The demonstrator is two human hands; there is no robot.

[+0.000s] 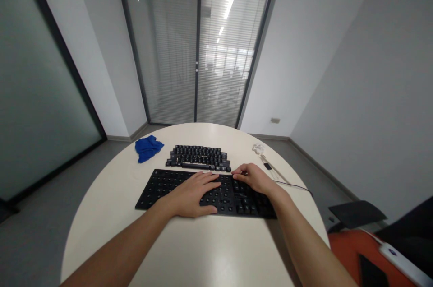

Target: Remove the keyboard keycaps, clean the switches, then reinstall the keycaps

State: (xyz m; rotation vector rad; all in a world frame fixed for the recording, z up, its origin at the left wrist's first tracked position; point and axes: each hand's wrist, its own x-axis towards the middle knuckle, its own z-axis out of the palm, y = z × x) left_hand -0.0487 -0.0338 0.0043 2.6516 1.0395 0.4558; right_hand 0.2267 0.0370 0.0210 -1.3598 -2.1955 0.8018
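Observation:
A black keyboard [155, 190] lies on the round table, its left and middle parts bare of keycaps, with the small switch posts showing. Keycaps [245, 197] sit on its right part, partly covered by my right forearm. My left hand [194, 194] rests flat on the middle of the keyboard, fingers spread. At the keyboard's far edge, right of the middle, my right hand [252, 176] has thumb and fingers pinched together; whatever is between them is too small to make out. Just behind the keyboard, loose black keycaps [199, 157] are laid out in rows like a keyboard.
A crumpled blue cloth [148, 148] lies at the far left of the cream table [111, 233]. Toward the right edge are a clear crumpled item [258, 148], a thin light stick [275, 169], a small black piece [267, 166] and a cable [294, 185]. An orange chair [348, 251] stands at right.

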